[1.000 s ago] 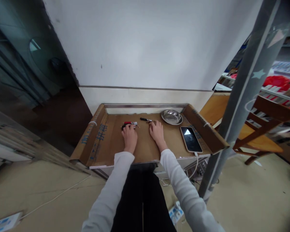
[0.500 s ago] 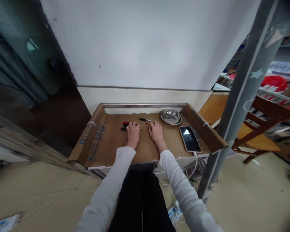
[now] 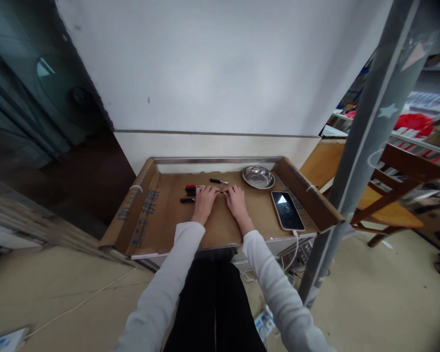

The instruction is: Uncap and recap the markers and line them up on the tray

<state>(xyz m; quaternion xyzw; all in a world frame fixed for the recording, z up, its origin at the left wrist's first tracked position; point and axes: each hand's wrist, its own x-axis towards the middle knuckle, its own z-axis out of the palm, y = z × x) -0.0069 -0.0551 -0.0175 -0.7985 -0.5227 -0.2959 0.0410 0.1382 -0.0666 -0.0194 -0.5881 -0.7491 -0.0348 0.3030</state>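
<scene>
Both hands rest low over the cardboard surface [image 3: 172,225], their fingertips nearly meeting around a small dark item [image 3: 221,191] too small to name. My left hand [image 3: 204,201] has its fingers bent, with the thumb and index finger at the item's left end. From the other side, my right hand [image 3: 236,201] pinches at it. Just left of my left hand lie a red pen [image 3: 190,187] and a black pen [image 3: 187,200], with another dark pen between them, partly covered. A black pen with a silvery end [image 3: 218,181] lies beyond the fingertips.
A shiny metal bowl [image 3: 258,177] stands at the back right. Nearer is a phone [image 3: 288,210] with a white cable [image 3: 297,249]. Cardboard flaps [image 3: 308,195] rise at both sides. A grey pole [image 3: 363,146] and a wooden chair [image 3: 396,195] are to the right.
My hands have come closer together, with fingertips now around the small dark item. The lower black pen beside my left hand has shifted slightly left and shows more.
</scene>
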